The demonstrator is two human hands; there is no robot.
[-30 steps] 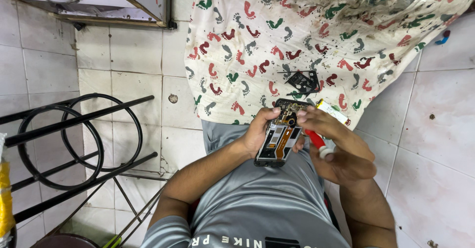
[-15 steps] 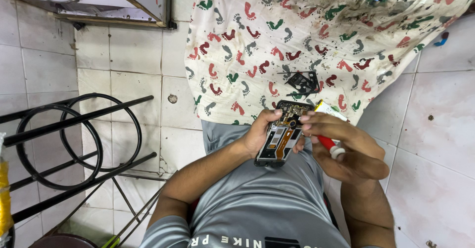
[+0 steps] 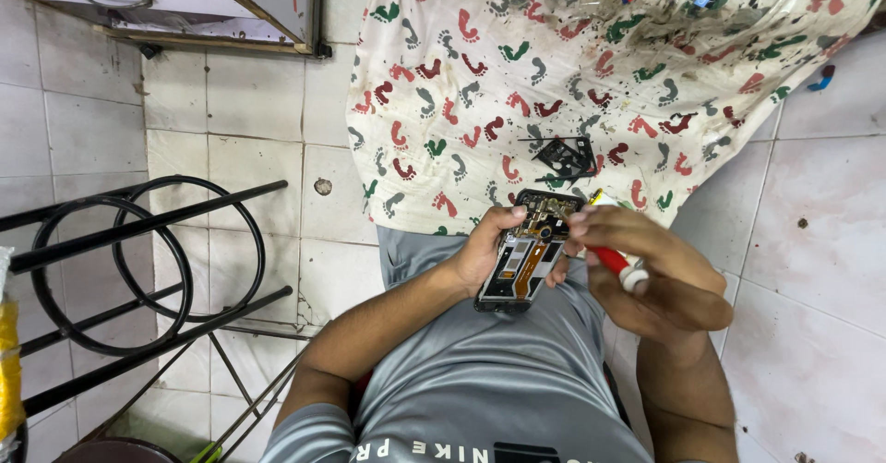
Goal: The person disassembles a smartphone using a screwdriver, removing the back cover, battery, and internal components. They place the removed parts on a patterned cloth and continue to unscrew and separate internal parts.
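A person seen from above, looking down at their own two hands over a grey shirt. The left hand (image 3: 484, 252) cups an opened phone (image 3: 528, 252) with its back cover off, fingers wrapped round its left edge, so the circuit board and an orange ribbon cable face up. The phone sits in the air just above the person's lap, near the lower edge of a patterned cloth (image 3: 591, 66). The right hand (image 3: 646, 274) meets the phone's upper right corner, its fingers pinched round a small screwdriver with a red and white handle (image 3: 616, 264); whether the tip touches the board is too small to tell. The cloth, cream with red, green and grey footprint shapes, is spread on a pale tiled floor (image 3: 231, 121). On the cloth, just beyond the phone, lies a small black plastic frame (image 3: 565, 156). A black metal stand with rings (image 3: 120, 260) is at the left.
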